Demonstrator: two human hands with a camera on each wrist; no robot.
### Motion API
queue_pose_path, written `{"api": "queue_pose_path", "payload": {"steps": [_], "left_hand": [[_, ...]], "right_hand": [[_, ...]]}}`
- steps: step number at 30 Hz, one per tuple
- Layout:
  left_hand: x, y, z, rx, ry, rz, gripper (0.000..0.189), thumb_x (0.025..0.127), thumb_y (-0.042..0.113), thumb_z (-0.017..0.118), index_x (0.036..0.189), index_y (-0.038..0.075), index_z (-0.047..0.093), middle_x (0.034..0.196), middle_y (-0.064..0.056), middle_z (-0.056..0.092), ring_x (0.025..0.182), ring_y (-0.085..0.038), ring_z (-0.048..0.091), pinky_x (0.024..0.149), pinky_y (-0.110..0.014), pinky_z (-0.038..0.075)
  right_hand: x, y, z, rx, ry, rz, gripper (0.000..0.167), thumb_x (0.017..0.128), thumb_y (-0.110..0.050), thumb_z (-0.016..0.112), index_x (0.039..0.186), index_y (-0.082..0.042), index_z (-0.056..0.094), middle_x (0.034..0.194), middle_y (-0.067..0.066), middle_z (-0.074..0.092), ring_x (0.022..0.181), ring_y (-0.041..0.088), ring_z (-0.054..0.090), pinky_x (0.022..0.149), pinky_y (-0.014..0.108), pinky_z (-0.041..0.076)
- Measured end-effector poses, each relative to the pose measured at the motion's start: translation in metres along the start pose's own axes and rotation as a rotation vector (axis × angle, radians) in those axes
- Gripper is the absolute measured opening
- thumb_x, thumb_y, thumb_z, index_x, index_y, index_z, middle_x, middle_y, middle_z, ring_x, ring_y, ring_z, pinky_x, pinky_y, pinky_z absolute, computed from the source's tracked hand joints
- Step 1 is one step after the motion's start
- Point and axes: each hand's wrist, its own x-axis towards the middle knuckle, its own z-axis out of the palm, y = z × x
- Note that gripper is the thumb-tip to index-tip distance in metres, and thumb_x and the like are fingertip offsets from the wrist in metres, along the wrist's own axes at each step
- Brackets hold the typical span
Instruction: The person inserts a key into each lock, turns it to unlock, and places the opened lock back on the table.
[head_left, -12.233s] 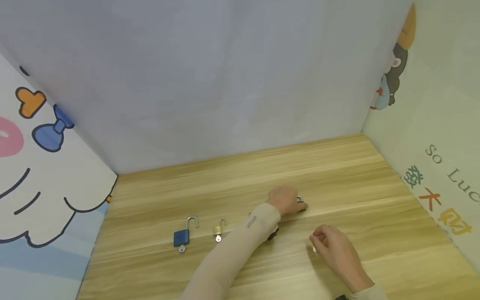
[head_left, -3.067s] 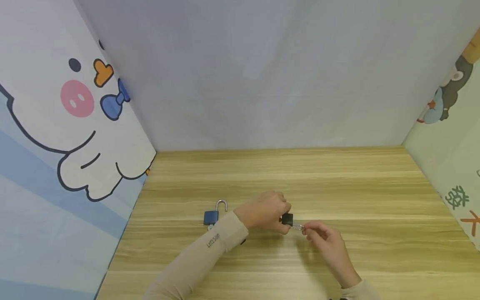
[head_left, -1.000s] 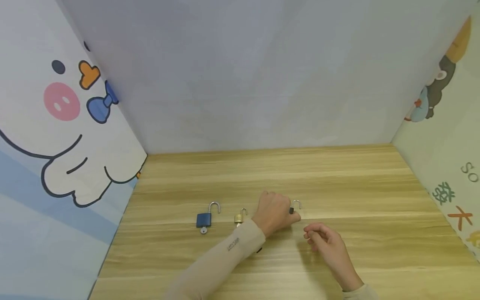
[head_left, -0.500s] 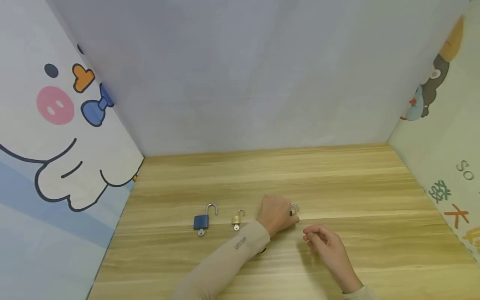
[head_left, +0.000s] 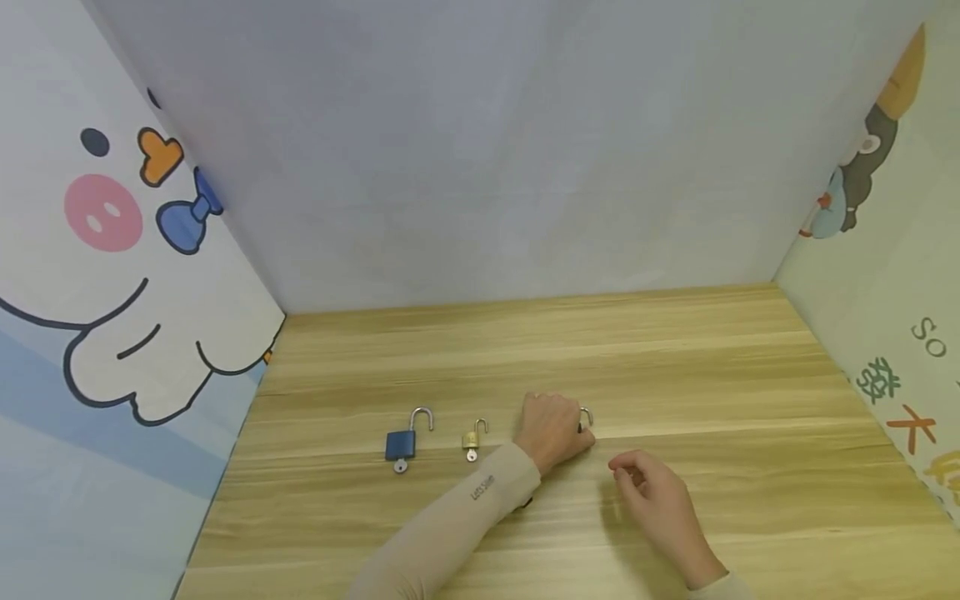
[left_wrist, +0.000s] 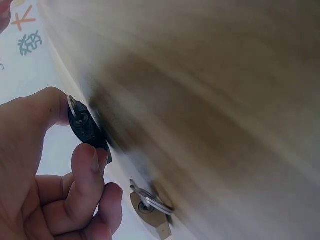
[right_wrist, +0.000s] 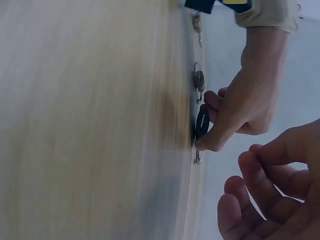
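My left hand [head_left: 553, 429] pinches a black padlock [left_wrist: 86, 125] between thumb and fingers, low at the tabletop. A key stands in its keyhole, and its raised shackle [head_left: 587, 414] shows past the fingers in the head view. Beside that hand, a brownish padlock [left_wrist: 150, 210] with keys lies on the table in the left wrist view. To the left lie a small brass padlock [head_left: 470, 442] and a larger blue padlock [head_left: 400, 446], both with shackles up and keys inserted. My right hand [head_left: 660, 504] hovers nearby, fingers loosely bent, with nothing visible in them.
A wood-grain table [head_left: 675, 358] carries the padlocks. Behind it rises a plain grey wall [head_left: 480, 167]. Cartoon-printed panels stand at the left [head_left: 105, 275] and right [head_left: 885, 275]. My left forearm [head_left: 457, 521] crosses the table's front.
About three seconds ago both hands were at the black padlock, the right at its metal end. Since then the right hand has let go, and the left has brought the padlock down to the table.
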Motion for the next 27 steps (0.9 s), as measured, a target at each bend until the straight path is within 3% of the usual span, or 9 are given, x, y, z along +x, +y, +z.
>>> {"api": "queue_pose_path", "payload": {"steps": [2,5,11,15,22,27], "left_hand": [[-0.001,0.000,0.000,0.005,0.003,-0.002,0.050,0.083,0.046,0.066,0.049,0.021,0.039,0.046,0.008,0.028,0.045,-0.009,0.026,0.051,-0.028,0.032],[-0.001,0.001,0.001,0.010,0.005,-0.002,0.049,0.083,0.046,0.066,0.049,0.021,0.039,0.046,0.008,0.028,0.045,-0.009,0.025,0.051,-0.028,0.032],[-0.004,-0.003,0.001,0.025,0.013,-0.025,0.049,0.084,0.046,0.065,0.050,0.022,0.040,0.046,0.009,0.030,0.046,-0.009,0.027,0.051,-0.029,0.032],[-0.008,-0.007,0.001,0.047,0.023,-0.039,0.053,0.088,0.050,0.063,0.049,0.022,0.040,0.046,0.009,0.032,0.045,-0.009,0.029,0.050,-0.029,0.032],[-0.012,-0.014,-0.002,0.085,0.023,-0.048,0.066,0.090,0.075,0.047,0.051,0.022,0.040,0.046,0.008,0.033,0.043,-0.008,0.029,0.050,-0.028,0.037],[-0.022,-0.025,-0.010,-0.001,0.041,-0.061,0.065,0.090,0.075,0.047,0.054,0.021,0.042,0.048,0.007,0.037,0.045,-0.010,0.037,0.054,-0.030,0.039]], "right_hand": [[-0.001,0.001,0.000,-0.190,0.034,-0.119,0.013,0.089,0.004,0.067,0.096,-0.007,0.069,0.084,-0.001,0.064,0.073,0.009,0.057,0.061,0.024,0.050],[-0.003,0.002,0.001,-0.361,0.056,-0.241,0.015,0.084,0.005,0.071,0.092,-0.007,0.069,0.080,-0.003,0.060,0.071,0.008,0.053,0.060,0.022,0.049],[0.000,0.005,0.004,-0.463,0.101,-0.433,0.020,0.076,0.007,0.078,0.088,-0.006,0.068,0.078,-0.002,0.060,0.067,0.007,0.051,0.057,0.018,0.046],[0.003,0.005,0.007,-0.442,0.099,-0.450,0.020,0.076,0.006,0.078,0.087,-0.007,0.068,0.078,-0.003,0.060,0.067,0.008,0.051,0.056,0.018,0.046],[0.006,0.004,0.005,-0.440,0.076,-0.426,0.019,0.078,0.005,0.076,0.088,-0.008,0.068,0.080,-0.003,0.061,0.070,0.009,0.055,0.058,0.021,0.049],[0.011,0.005,0.000,-0.464,0.045,-0.347,0.011,0.084,-0.001,0.074,0.091,-0.006,0.069,0.082,0.000,0.064,0.070,0.011,0.059,0.058,0.026,0.052]]}}
